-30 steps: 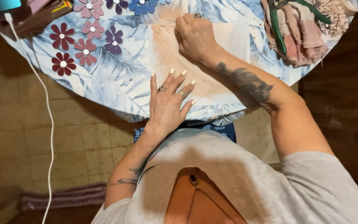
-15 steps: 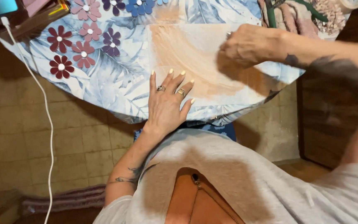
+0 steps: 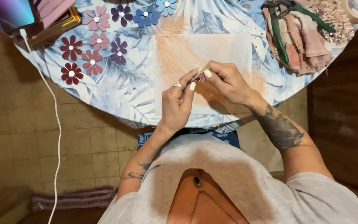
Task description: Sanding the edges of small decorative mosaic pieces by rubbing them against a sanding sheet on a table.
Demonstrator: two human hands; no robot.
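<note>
Both hands meet over the paper sheet (image 3: 224,45), pinching one small piece (image 3: 201,75) between them.

Left hand (image 3: 178,103) and right hand (image 3: 225,81) come fingertip to fingertip — fingers drawn in narrow around a tiny dark scrap, too small to make out. It sits just above the peach-smeared sheet on the leaf-print tablecloth (image 3: 117,87). Foam flowers (image 3: 92,45) lie well to the left — green pliers (image 3: 279,29) on a pink cloth (image 3: 307,41) to the far right.

Both hands meet over the paper sheet

We see the left hand (image 3: 177,103) and right hand (image 3: 225,81) pinching a small dark piece (image 3: 201,76) above the peach-smeared sheet (image 3: 228,45) on the surface (image 3: 121,89), paper flowers (image 3: 92,45) well apart.
</note>
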